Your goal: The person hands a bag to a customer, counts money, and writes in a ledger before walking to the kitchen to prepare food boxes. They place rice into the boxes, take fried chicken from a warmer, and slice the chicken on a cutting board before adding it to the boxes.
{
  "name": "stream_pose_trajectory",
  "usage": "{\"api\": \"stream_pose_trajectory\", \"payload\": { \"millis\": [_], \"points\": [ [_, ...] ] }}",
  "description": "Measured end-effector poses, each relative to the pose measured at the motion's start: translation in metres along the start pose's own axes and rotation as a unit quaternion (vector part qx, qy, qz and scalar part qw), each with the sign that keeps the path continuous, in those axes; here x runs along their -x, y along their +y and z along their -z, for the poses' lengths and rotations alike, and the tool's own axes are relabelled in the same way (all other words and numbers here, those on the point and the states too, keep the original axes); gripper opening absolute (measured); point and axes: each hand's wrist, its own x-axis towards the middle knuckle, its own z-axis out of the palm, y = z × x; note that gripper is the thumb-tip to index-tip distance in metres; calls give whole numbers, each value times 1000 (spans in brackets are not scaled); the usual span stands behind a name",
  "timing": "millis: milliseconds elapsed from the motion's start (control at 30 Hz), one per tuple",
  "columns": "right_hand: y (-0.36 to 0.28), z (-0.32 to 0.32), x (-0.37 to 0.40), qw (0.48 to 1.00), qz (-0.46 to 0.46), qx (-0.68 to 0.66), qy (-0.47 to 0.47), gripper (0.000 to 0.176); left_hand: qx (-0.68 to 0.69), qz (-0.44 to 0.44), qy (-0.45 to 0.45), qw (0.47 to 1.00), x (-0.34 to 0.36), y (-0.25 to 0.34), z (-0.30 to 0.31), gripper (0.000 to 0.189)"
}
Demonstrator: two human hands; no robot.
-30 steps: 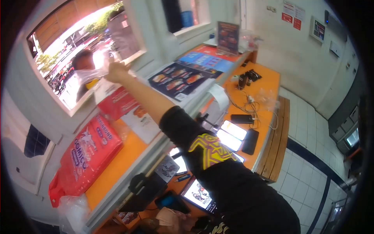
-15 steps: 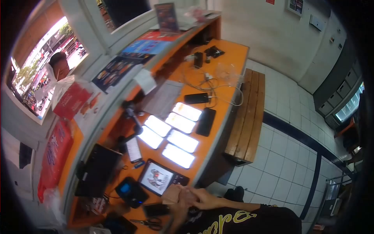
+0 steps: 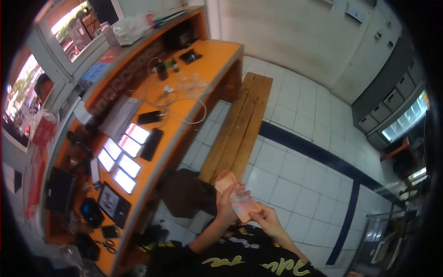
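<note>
My left hand (image 3: 225,206) is closed round a bundle of orange-tan banknotes (image 3: 224,182), whose folded top sticks out above the fingers. Pinched in the fingers of my right hand (image 3: 266,219) is the lower end of a pinkish banknote (image 3: 244,208), which reaches across to my left hand. Both hands are in front of my dark shirt with yellow lettering, over the tiled floor beside the counter. How many notes there are is hard to make out.
On the orange counter (image 3: 220,51) to my left lie several bright-screened phones (image 3: 124,179), a tablet (image 3: 109,201), scissors (image 3: 109,246) and a white cable (image 3: 203,108). A wooden bench (image 3: 242,122) stands ahead, with a dark brown stool (image 3: 184,193) nearer. A person is visible at the window.
My view has turned right, so the counter sits further left. Both hands have moved from the counter's edge out over the floor, and the banknotes now appear spread between them.
</note>
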Motion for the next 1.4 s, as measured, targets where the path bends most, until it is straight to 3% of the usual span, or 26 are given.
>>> {"api": "stream_pose_trajectory", "payload": {
  "millis": [67,100,200,333,367,467,567,600,667,800,933,1033,1100,1167,1333,1367,1400],
  "points": [
    [-4,41,-7,999,-11,36,25,27,-32,24,-70,997,-15,-20,-32,54],
    [-19,47,-19,998,26,-62,5,24,-18,40,-81,996,-25,-30,-39,53],
    [-27,86,-61,998,47,-26,-31,23,-33,66,-7,997,-71,-50,-37,54],
    [-48,143,-138,998,10,37,-44,22,-44,-49,24,998,-159,-53,-56,55],
    [-61,164,-160,991,9,124,-46,23,-64,-71,44,994,-192,-58,-49,53],
    [-85,238,-232,985,1,166,-43,25,-57,-89,130,986,-278,-62,-76,52],
    [-128,301,-320,990,-13,136,-17,23,-44,-117,137,983,-365,-60,-108,52],
    [-146,313,-347,993,-1,120,10,22,-38,-125,156,979,-385,-58,-117,52],
    [-194,325,-406,985,37,168,11,18,-51,-172,109,978,-430,-52,-138,51],
    [-276,338,-513,980,70,185,18,18,-63,-197,193,959,-491,-29,-161,36],
    [-314,351,-646,970,125,206,-44,14,-26,-273,229,934,-542,-13,-149,33],
    [-361,320,-762,940,203,247,-121,9,-16,-354,307,883,-569,-12,-137,35],
    [-408,274,-830,931,231,215,-184,9,-20,-376,425,823,-592,-18,-120,35],
    [-446,224,-904,889,312,199,-271,11,42,-419,439,794,-608,-20,-143,35],
    [-526,60,-1013,750,503,295,-313,16,107,-466,485,732,-666,-19,-181,36],
    [-529,30,-1025,708,542,309,-329,19,74,-464,476,743,-672,-17,-190,37],
    [-526,3,-1032,706,538,295,-353,19,39,-461,469,753,-677,-17,-196,37]
  ]
}}
